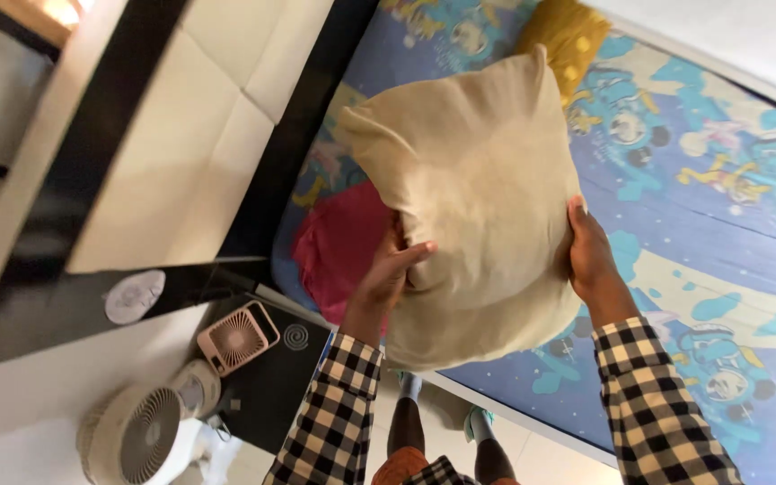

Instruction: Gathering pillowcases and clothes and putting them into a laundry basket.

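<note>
Gripping from both sides, left hand [394,272] and right hand [591,254] clamp fingers into the beige pillow [473,193], held mid-frame above the cartoon-print bedsheet [720,207], pink cloth [339,247] lower left.

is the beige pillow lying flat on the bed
No, the beige pillow is lifted above the bed, gripped between the left hand and right hand.
</note>
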